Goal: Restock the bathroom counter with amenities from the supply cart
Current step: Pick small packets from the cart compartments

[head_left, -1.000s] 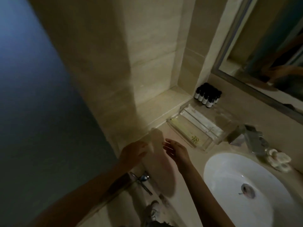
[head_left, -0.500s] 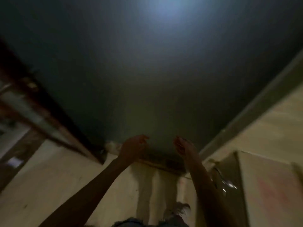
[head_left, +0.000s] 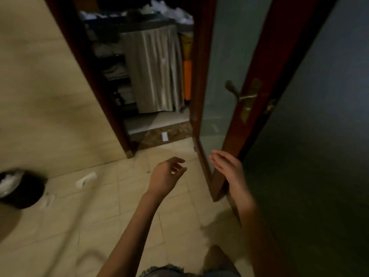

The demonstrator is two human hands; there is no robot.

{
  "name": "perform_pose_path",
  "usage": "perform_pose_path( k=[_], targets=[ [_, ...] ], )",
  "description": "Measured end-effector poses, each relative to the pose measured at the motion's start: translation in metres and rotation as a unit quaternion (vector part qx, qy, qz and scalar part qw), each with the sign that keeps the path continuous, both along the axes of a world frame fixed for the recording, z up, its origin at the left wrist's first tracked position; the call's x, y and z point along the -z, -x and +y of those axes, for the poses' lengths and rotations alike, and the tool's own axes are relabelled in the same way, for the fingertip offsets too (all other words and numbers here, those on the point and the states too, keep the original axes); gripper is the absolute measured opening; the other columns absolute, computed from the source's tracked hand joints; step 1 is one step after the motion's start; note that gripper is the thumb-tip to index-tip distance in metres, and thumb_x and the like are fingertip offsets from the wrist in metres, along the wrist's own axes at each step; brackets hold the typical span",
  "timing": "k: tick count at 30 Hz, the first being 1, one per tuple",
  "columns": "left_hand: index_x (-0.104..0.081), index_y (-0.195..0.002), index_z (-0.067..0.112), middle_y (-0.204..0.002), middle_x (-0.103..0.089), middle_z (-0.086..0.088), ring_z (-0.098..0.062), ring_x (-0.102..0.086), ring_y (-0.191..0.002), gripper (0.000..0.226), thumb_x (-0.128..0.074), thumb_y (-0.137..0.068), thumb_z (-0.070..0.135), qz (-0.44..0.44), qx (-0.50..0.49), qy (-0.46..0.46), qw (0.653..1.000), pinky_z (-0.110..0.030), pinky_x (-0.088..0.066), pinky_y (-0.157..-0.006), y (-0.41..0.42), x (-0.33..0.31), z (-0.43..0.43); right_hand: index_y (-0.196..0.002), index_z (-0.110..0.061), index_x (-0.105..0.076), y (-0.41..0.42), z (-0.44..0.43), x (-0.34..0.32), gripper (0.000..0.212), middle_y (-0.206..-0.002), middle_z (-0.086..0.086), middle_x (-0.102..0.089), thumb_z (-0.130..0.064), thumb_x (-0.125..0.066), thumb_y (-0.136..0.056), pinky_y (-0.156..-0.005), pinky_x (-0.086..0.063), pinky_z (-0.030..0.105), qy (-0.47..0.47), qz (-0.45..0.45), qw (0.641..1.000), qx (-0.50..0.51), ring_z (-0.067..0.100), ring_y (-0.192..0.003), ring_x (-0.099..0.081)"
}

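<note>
Where a second ago you faced the counter, you now face the open doorway point(head_left: 93, 80), left hand point(head_left: 165, 176) and right hand point(head_left: 227, 166) empty, fingers loosely apart, the supply cart point(head_left: 151, 68) at twelve o'clock beyond it, so a fresh fetch looks next.

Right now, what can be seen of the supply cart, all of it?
The supply cart stands beyond the door frame, upright and partly hidden by it. It looks dark-framed, with shelves of folded pale linen left of a grey pleated curtain that hangs down its front, and crumpled white items heaped on top. Nothing in view touches it.
</note>
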State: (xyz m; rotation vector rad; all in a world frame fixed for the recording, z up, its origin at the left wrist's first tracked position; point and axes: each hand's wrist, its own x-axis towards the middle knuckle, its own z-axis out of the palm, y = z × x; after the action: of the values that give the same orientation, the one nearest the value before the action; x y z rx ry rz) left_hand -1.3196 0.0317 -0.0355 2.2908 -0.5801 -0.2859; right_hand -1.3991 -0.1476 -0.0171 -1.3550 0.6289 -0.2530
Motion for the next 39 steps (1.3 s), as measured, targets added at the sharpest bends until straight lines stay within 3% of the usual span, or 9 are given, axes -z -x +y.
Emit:
perform_pose_path(
  k=[5, 12, 17, 21, 23, 26, 31, 34, 39],
  targets=[
    [-0.065, -0.111, 0.025, -0.093, -0.071, 0.008, -0.008, -0.065, -0.085, 0.025, -0.067, -0.087, 0.032, -0.008, -0.085, -0.009, 0.996, -0.033, -0.054, -0.077, -0.044, -0.005, 0.016, -0.107, -0.009, -0.069, -0.067, 0.014, -0.005, 0.018, -0.105, 0.006, -0.069, -0.008, -0.064, -0.089, -0.076, -0.051, 0.011, 0.075, 0.000, 0.993, -0.096, 0.006, -0.088, -0.064],
    [-0.065, -0.112, 0.022, -0.096, -0.070, 0.007, -0.009, -0.065, -0.087, 0.025, -0.067, -0.087, 0.028, -0.056, -0.129, -0.033, 0.990, -0.026, -0.051, -0.074, -0.142, -0.008, -0.004, -0.095, -0.026, -0.068, -0.182, -0.016, 0.002, 0.016, -0.099, -0.003, -0.070, -0.012, -0.067, -0.088, -0.079, -0.050, 0.016, 0.128, -0.016, 0.980, -0.149, 0.011, -0.094, -0.065],
    [-0.067, -0.110, 0.018, -0.103, -0.071, 0.003, -0.014, -0.067, -0.091, 0.023, -0.065, -0.089, 0.026, -0.073, -0.126, -0.080, 0.986, -0.021, -0.046, -0.071, -0.242, -0.024, -0.038, -0.103, -0.014, -0.068, -0.287, -0.053, -0.020, 0.016, -0.093, -0.006, -0.067, -0.007, -0.065, -0.089, -0.073, -0.045, 0.008, 0.241, -0.047, 0.953, -0.176, -0.006, -0.082, -0.061],
    [-0.065, -0.115, 0.022, -0.105, -0.071, -0.001, -0.019, -0.067, -0.094, 0.024, -0.059, -0.092, 0.026, -0.110, -0.119, -0.131, 0.978, -0.020, -0.040, -0.067, -0.313, -0.032, -0.058, -0.113, -0.016, -0.067, -0.353, -0.093, -0.030, 0.023, -0.100, -0.004, -0.068, -0.013, -0.064, -0.090, -0.067, -0.035, 0.000, 0.454, -0.047, 0.870, -0.186, 0.004, -0.088, -0.061],
    [-0.064, -0.117, 0.022, -0.106, -0.069, -0.002, -0.020, -0.066, -0.095, 0.026, -0.059, -0.093, 0.027, -0.115, -0.129, -0.145, 0.974, -0.021, -0.038, -0.067, -0.337, -0.032, -0.063, -0.115, -0.020, -0.067, -0.379, -0.111, -0.029, 0.025, -0.104, -0.005, -0.068, -0.018, -0.064, -0.091, -0.067, -0.033, 0.008, 0.544, -0.038, 0.817, -0.188, 0.008, -0.094, -0.062],
    [-0.062, -0.119, 0.021, -0.108, -0.069, -0.003, -0.021, -0.066, -0.096, 0.028, -0.061, -0.092, 0.028, -0.106, -0.145, -0.160, 0.971, -0.027, -0.045, -0.070, -0.360, -0.028, -0.069, -0.118, -0.022, -0.066, -0.414, -0.127, -0.026, 0.027, -0.110, -0.004, -0.067, -0.020, -0.063, -0.091, -0.072, -0.033, 0.018, 0.604, -0.023, 0.768, -0.211, 0.013, -0.100, -0.061],
    [-0.061, -0.120, 0.020, -0.107, -0.069, 0.001, -0.014, -0.066, -0.091, 0.029, -0.061, -0.092, 0.028, -0.079, -0.164, -0.156, 0.971, -0.018, -0.044, -0.067, -0.388, -0.019, -0.077, -0.117, -0.021, -0.065, -0.458, -0.125, -0.015, 0.030, -0.113, -0.001, -0.065, -0.016, -0.066, -0.088, -0.086, -0.051, 0.035, 0.585, -0.022, 0.758, -0.289, 0.018, -0.103, -0.061],
    [-0.063, -0.118, 0.020, -0.103, -0.070, 0.002, -0.009, -0.064, -0.082, 0.025, -0.059, -0.094, 0.026, -0.077, -0.157, -0.157, 0.972, -0.010, -0.038, -0.061, -0.407, -0.014, -0.086, -0.115, -0.021, -0.067, -0.474, -0.123, -0.005, 0.030, -0.109, -0.002, -0.067, -0.015, -0.067, -0.086, -0.085, -0.052, 0.037, 0.566, -0.023, 0.765, -0.305, 0.017, -0.099, -0.062],
    [-0.062, -0.122, 0.019, -0.118, -0.066, 0.001, -0.017, -0.064, -0.101, 0.033, -0.061, -0.091, 0.029, -0.056, -0.145, -0.146, 0.977, -0.026, -0.051, -0.079, -0.445, -0.002, -0.101, -0.118, -0.020, -0.066, -0.509, -0.132, 0.006, 0.031, -0.114, -0.001, -0.066, -0.013, -0.065, -0.088, -0.090, -0.050, 0.034, 0.555, 0.003, 0.767, -0.321, 0.017, -0.105, -0.061]
  ],
)
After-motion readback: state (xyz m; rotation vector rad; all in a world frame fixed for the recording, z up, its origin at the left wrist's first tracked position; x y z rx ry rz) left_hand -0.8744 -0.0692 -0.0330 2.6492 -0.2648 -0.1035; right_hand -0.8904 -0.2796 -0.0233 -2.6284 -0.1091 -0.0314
